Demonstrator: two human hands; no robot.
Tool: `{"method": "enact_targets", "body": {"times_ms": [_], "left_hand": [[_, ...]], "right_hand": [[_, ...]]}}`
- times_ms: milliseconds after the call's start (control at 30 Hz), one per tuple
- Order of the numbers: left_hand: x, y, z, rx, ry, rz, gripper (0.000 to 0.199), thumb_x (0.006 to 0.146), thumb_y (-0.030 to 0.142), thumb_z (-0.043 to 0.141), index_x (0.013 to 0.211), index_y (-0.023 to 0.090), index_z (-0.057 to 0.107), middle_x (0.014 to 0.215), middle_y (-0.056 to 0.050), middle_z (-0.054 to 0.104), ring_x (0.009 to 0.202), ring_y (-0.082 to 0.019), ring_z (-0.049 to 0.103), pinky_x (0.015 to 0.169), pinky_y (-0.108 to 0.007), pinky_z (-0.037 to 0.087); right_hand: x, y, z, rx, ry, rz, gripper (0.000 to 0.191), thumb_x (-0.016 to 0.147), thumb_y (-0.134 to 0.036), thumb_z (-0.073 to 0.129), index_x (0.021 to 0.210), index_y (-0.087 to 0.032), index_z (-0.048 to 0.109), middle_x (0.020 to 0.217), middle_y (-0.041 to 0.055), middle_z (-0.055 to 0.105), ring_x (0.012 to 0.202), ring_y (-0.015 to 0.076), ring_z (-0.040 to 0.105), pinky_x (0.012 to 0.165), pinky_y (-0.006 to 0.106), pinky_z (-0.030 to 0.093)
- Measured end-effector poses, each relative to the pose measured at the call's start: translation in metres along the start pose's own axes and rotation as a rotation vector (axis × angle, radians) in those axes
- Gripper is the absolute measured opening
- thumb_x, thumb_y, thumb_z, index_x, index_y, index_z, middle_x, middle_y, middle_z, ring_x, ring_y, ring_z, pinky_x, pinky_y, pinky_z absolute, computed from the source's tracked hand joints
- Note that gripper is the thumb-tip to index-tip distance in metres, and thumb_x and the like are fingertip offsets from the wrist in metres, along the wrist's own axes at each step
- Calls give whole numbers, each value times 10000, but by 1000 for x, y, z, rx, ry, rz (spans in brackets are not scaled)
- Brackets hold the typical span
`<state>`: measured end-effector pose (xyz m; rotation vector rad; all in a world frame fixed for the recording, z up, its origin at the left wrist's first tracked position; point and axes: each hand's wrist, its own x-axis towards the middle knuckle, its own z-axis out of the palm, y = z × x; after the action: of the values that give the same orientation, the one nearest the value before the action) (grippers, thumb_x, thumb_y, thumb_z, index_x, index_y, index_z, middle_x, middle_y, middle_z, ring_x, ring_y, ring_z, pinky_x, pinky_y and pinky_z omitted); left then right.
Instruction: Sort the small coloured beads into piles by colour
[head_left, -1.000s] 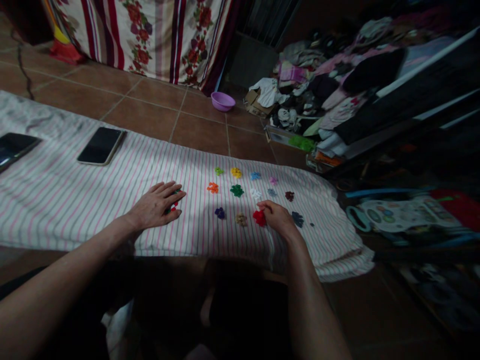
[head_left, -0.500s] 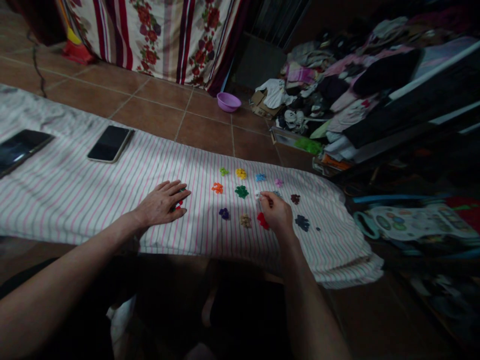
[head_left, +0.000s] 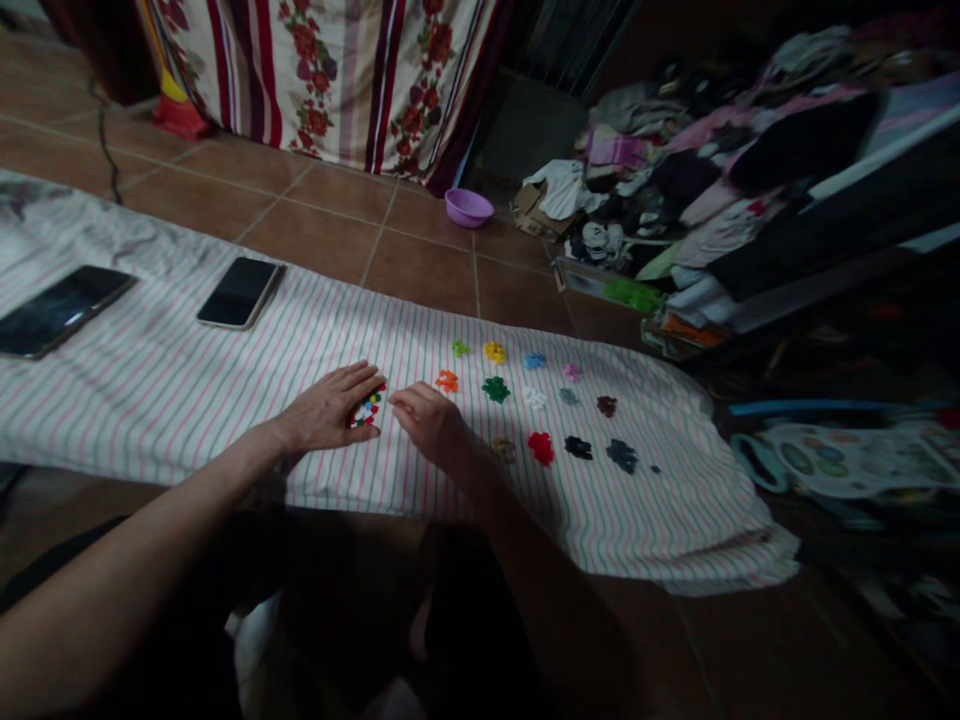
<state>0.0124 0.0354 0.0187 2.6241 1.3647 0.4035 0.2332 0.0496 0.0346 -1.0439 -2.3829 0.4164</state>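
My left hand lies flat on the striped cloth, fingers stretched, its thumb and fingers curving around a mixed-colour pile of small pieces. Just right of that pile is my right hand, its fingertips pinched together; whatever they hold is too small to make out. Sorted by colour, several little heaps lie to the right, among them orange, dark green, yellow, white, red, black and brown. My right forearm partly covers the tan heap.
Two dark-screened devices, a phone and a larger one, rest on the cloth at left. Beyond, a purple basin stands on the tiled floor. Clothes are heaped at back right, and a plastic toy lies far right.
My right hand has moved left from the white and red heaps to the mixed pile. My left hand stays beside that pile, with more of the pieces showing. The view has shifted slightly.
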Motion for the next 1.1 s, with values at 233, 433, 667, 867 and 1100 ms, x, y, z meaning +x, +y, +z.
{"method": "enact_targets", "body": {"times_ms": [233,433,667,867,1100], "left_hand": [[-7,-3,-3,-4,21,9,665,865,467,491,1420,124,361,1491,-174,405,1422,-299,314,1143,-464,339],[-13,-6,-3,-21,35,-11,676,857,475,513,1431,155,354,1506,-169,381,1427,-320,299,1132,-500,351],[-19,-5,-2,25,34,-69,746,843,574,512,1436,155,341,1512,-185,365,1431,-327,287,1148,-529,305],[-20,-4,-2,57,31,-95,753,848,627,459,1440,179,333,1516,-177,362,1428,-327,293,1144,-537,299],[-15,-1,-1,65,39,-111,662,876,512,446,1438,178,342,1513,-171,370,1418,-319,313,1135,-524,306]], "right_hand": [[10,-13,18,-63,-99,36,126,854,-134,581,946,-197,638,892,43,637,845,180,606,783,284,474],[12,-15,21,-87,-103,85,113,852,-128,572,922,-205,617,872,33,618,824,175,592,756,281,463],[12,-11,22,-47,-75,52,110,840,-114,538,885,-202,587,850,29,614,815,165,589,771,274,462],[13,-5,17,16,12,63,129,794,-107,492,843,-202,566,762,13,594,719,157,561,707,268,453],[12,1,2,73,123,76,91,779,-144,478,787,-215,534,718,4,569,658,146,552,662,256,454]]}}
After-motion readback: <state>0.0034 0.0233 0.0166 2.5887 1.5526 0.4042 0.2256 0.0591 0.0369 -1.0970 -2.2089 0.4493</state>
